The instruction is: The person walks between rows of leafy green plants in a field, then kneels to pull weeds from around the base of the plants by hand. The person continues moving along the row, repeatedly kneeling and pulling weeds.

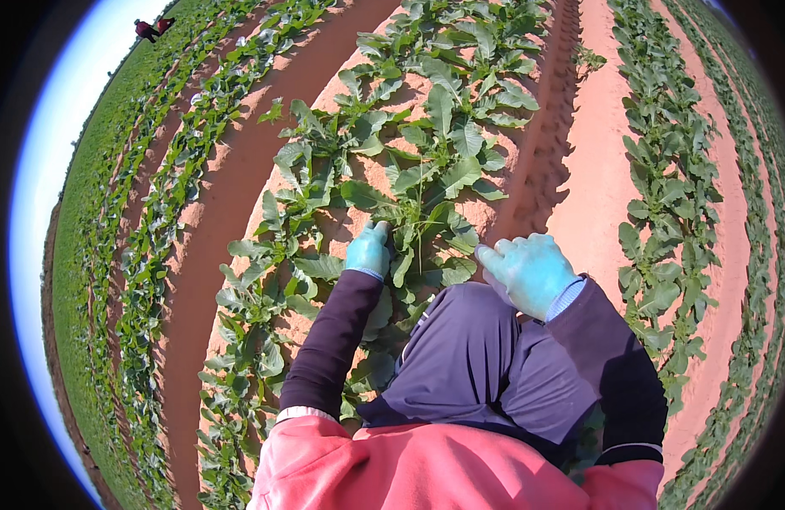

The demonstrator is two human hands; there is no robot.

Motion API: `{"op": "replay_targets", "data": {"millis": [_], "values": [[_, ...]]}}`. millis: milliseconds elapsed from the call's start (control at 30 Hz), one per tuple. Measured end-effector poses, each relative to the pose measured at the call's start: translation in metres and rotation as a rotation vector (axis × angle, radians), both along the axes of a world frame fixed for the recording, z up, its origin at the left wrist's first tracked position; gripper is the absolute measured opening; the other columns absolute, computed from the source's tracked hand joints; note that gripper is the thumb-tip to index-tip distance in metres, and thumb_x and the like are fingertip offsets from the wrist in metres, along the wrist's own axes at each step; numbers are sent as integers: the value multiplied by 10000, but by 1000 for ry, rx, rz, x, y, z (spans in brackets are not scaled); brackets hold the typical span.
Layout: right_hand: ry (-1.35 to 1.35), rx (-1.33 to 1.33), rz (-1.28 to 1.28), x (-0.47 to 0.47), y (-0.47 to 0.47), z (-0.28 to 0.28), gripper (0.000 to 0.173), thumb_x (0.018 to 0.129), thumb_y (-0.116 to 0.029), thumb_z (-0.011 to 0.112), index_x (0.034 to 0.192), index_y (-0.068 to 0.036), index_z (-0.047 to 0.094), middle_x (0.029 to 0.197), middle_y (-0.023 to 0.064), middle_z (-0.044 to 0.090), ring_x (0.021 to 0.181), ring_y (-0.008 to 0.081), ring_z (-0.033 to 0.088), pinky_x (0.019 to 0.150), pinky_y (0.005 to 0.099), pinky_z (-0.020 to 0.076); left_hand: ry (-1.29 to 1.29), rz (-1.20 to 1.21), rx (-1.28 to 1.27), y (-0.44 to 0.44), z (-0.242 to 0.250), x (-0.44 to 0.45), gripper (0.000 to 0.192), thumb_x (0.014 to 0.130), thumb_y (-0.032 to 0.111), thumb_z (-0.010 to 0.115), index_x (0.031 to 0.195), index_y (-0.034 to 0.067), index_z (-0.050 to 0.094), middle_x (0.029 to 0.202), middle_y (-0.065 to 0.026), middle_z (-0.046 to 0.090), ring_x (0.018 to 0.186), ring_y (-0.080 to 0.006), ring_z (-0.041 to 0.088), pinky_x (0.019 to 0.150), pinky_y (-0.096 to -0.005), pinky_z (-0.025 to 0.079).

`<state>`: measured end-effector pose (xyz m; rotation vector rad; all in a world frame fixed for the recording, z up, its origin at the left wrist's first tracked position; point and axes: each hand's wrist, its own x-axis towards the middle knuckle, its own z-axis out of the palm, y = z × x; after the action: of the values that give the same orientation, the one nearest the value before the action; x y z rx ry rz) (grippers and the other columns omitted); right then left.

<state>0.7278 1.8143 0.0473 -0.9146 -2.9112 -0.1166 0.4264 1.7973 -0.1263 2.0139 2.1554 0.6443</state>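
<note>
My left hand, in a turquoise-coated glove, reaches down among the leaves at the near side of a leafy crop plant. Its fingertips are partly hidden, so I cannot see whether they grip anything. Thin pale-green grass stalks rise through the foliage just right of that hand. My right hand, gloved the same way, hovers by my bent knee with its fingers curled. The palm faces away from view, and nothing is seen sticking out of it.
The plants grow on a raised bed of reddish sandy soil. A bare furrow runs along the left, and a rutted track along the right. Further crop rows lie beyond. Far off at upper left, a person is bent over.
</note>
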Motion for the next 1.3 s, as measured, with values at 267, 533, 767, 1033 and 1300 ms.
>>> {"op": "replay_targets", "data": {"millis": [267,533,767,1033,1300], "values": [[6,-23,-14,1,2,-5,243,815,-228,667,1034,-126,641,729,-1,568,657,179,619,583,362,461,78,20,-1,0,-2,2,168,779,12,561,927,90,575,852,-176,601,703,-376,639,603,-486,507],[-14,-79,-24,1,4,-3,86,844,-179,594,890,-106,596,721,37,613,659,214,665,596,400,495,-119,49,298,-9,-34,-9,174,882,161,619,1003,48,565,860,-131,608,688,-307,603,605,-398,487],[-76,-103,-57,6,6,-13,190,843,-235,650,1000,-128,639,724,19,577,664,196,631,598,378,469,-1062,101,486,-2,-2,12,315,972,195,531,1215,-6,552,981,-92,614,697,-162,622,702,-263,517],[-100,-137,-70,4,9,-11,175,853,-234,643,986,-121,631,723,25,591,662,206,641,606,383,479,-870,217,-292,3,13,14,164,948,136,596,1047,19,653,893,-27,667,751,-123,598,708,-290,503],[-64,-200,-49,2,11,-11,166,857,-233,635,965,-109,610,731,41,604,672,228,652,591,406,486,-584,-238,-218,-6,-35,-6,255,845,125,707,1078,31,662,873,-142,711,765,-223,674,710,-324,514]]}}
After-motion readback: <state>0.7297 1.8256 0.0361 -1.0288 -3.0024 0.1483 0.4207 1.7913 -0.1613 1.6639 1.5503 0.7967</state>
